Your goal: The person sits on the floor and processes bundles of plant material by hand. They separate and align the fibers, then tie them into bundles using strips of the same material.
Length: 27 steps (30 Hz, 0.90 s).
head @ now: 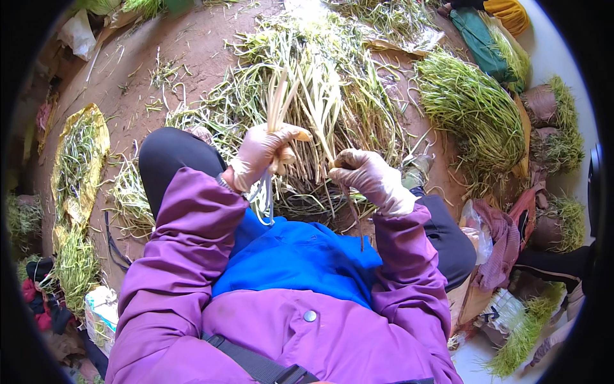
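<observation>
My left hand (265, 151), in a thin whitish glove, is closed around a small bunch of pale plant stalks (277, 103) that stick up out of the fist. White strings hang below that hand. My right hand (367, 177), also gloved, pinches one long stalk (322, 139) between thumb and fingers. The pale upper part of this stalk leans up and to the left, and a thin brown strip (354, 216) hangs down under the fingertips. Both hands are above a large heap of long green and yellowish stalks (355, 86) on the brown ground.
My bent knees flank the heap. A thick green bundle of stalks (472, 105) lies at the right, near a green sack (479, 43). On the left is a yellow sack of stalks (79, 163). Part of a person in yellow clothing (507, 17) shows at the upper right.
</observation>
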Tool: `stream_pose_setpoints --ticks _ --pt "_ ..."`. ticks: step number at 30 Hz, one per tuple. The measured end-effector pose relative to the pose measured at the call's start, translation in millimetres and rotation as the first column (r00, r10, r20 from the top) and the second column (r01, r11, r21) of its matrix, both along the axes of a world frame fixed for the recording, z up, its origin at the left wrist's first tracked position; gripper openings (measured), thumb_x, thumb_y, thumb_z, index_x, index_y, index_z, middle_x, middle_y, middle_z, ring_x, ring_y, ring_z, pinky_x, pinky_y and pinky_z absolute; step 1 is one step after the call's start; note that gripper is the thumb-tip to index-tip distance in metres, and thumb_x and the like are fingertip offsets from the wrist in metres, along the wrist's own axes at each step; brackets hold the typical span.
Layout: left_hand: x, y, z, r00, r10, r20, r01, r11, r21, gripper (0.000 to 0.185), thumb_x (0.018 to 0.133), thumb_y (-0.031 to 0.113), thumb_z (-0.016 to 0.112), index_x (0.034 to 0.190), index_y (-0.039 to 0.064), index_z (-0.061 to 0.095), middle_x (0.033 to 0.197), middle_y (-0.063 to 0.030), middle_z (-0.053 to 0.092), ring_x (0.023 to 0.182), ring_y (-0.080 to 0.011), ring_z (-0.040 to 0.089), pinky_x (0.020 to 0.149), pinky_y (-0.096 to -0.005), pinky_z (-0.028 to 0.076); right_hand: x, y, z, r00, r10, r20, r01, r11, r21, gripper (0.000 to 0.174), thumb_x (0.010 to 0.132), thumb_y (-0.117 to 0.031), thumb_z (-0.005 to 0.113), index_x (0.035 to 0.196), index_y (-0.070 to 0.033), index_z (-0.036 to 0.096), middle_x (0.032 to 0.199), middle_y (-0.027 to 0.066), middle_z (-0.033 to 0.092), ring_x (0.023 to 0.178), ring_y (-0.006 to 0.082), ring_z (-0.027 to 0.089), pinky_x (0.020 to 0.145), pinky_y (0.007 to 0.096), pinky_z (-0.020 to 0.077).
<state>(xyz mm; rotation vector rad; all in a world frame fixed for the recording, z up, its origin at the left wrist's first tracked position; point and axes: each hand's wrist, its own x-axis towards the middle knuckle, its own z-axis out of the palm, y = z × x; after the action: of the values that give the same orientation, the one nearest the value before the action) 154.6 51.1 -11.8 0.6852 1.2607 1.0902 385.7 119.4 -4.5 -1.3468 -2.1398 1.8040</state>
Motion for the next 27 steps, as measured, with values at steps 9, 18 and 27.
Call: stream_pose_setpoints --ticks 9,18,27 --pt "4.2 1.5 -13.2 0.955 -0.087 0.284 0.120 0.988 -0.101 0.036 0.096 0.030 0.055 0.109 -0.002 0.064 0.049 0.0051 0.046 0.034 -0.0040 0.040 0.033 -0.0191 0.035 -4.5 -31.2 21.3 0.982 0.184 -0.034 -0.177 0.972 0.152 0.022 0.081 -0.024 0.069 0.093 -0.006 0.067 0.080 0.0158 0.065 0.073 0.0293 0.064 0.067 0.0373 0.0484" --pt "26.5 -13.5 5.8 0.996 0.004 0.094 -0.009 0.999 0.050 0.026 0.087 0.027 0.068 0.085 0.001 0.062 0.054 -0.0028 0.057 0.032 -0.0095 0.047 0.029 -0.0209 0.031 -42.3 -2.3 8.9 0.808 -0.254 -0.533 0.217 0.967 -0.131 0.038 0.089 -0.028 0.066 0.114 0.000 0.062 0.100 0.0037 0.066 0.092 0.0114 0.058 0.085 0.0259 0.0439" --pt "5.2 -4.8 0.2 0.901 0.335 0.275 -0.376 0.920 0.111 0.022 0.094 0.020 0.059 0.100 0.000 0.066 0.055 0.0051 0.042 0.041 -0.0057 0.040 0.037 -0.0209 0.036 -20.6 25.8 -52.8 0.379 -0.689 -0.617 0.368 0.724 -0.583 0.017 0.090 -0.016 0.062 0.100 -0.003 0.064 0.084 0.0062 0.068 0.071 0.0133 0.064 0.064 0.0257 0.0533"
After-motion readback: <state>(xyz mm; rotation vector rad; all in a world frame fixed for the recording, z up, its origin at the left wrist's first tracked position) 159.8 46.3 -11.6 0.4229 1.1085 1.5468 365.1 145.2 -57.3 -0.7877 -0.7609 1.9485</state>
